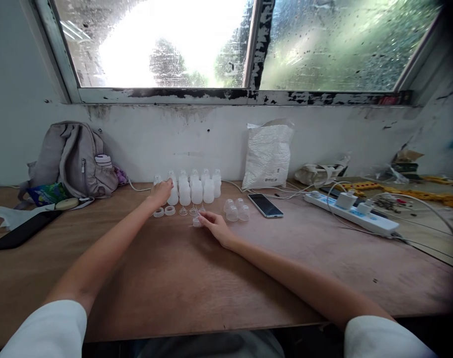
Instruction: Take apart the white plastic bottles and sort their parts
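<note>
Two rows of frosted white baby bottles (pixel 185 193) with clear tops stand on the wooden table. My left hand (pixel 161 193) is at the left end of the rows, its fingers curled and partly hidden; what they hold I cannot make out. White rings (pixel 169 210) lie just in front of it. My right hand (pixel 216 226) is in front of the bottles, its fingertips pinching the top of a clear bottle nipple (pixel 197 222) low over the table. Clear nipple pieces (pixel 183 211) lie behind it. Several clear caps (pixel 232 214) stand to its right.
A phone (pixel 265 205) and a white power strip (pixel 353 213) with cables are on the right. A white plastic bag (pixel 268 155) leans on the wall. A grey backpack (pixel 71 159) and a black flat object (pixel 23 230) are on the left.
</note>
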Demonstrator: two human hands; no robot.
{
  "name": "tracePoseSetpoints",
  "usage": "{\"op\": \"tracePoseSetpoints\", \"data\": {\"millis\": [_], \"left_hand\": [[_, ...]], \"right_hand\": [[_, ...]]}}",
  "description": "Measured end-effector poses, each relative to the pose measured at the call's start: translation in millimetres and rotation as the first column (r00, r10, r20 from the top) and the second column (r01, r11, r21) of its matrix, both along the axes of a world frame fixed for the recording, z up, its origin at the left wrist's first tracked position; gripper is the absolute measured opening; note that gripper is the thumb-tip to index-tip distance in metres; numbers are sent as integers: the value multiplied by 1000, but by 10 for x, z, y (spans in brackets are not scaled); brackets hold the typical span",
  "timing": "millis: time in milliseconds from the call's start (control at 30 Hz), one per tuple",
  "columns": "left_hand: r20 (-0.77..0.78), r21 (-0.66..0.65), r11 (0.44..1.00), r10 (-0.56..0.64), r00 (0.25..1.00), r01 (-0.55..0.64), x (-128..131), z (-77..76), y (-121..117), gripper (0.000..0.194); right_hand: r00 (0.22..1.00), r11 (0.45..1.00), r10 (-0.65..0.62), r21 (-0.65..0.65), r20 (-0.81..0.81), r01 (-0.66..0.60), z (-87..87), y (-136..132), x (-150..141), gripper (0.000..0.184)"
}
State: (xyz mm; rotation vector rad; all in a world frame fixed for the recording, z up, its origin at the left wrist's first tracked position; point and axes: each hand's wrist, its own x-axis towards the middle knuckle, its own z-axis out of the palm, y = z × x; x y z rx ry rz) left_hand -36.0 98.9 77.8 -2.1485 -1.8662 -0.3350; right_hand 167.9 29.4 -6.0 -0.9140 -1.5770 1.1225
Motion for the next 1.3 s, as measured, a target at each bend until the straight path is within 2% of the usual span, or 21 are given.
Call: {"op": "tracePoseSetpoints", "data": {"millis": [67,167,233,300,400,500,633,733,833,900,1000,1067,1167,1233,1300], "left_hand": [[-11,16,1000,0,1000,0,-18,82,-104,31],[-32,75,997,-16,999,18,-47,199,-381,34],[-57,149,987,-53,997,61,-52,238,-612,35],[-67,143,978,-143,987,152,-37,235,-829,33],[-58,76,944,-317,947,321,26,167,-1047,29],[-62,21,904,-426,903,428,113,61,-1117,27],[2,66,892,-447,894,446,189,-112,-1083,26],[176,119,878,-479,860,464,215,-298,-1026,29],[468,127,879,-462,754,460,264,-500,-967,42],[649,182,875,-450,613,449,320,-600,-938,53],[802,230,851,-440,403,472,412,-678,-921,68],[864,199,841,-393,315,503,460,-708,-927,68],[926,80,782,-288,245,619,501,-763,-958,56],[943,16,723,-240,230,691,511,-797,-986,49],[948,3,698,-230,220,716,513,-814,-1010,48]], "right_hand": [[1000,1000,-3,19,15,3,-1,1,3,34],[999,997,-39,65,23,37,1,-1,9,33],[999,993,-52,106,12,50,11,-12,14,31],[999,990,-50,131,-15,51,27,-29,18,29],[997,991,-44,120,-67,52,54,-55,18,28],[991,992,-64,100,-120,76,69,-66,14,27],[975,997,-52,51,-215,64,51,-52,8,27],[964,1000,-16,18,-266,21,25,-33,5,28],[968,1000,-6,15,-250,10,6,-18,6,30],[966,998,-48,33,-256,59,1,-12,9,31],[939,970,-181,102,-294,219,18,-20,16,30],[926,943,-237,161,-294,293,59,-47,19,29],[940,936,-210,224,-268,273,169,-120,18,25],[952,949,-151,231,-266,215,255,-177,17,25],[962,961,-95,227,-257,155,330,-227,19,25]]}}
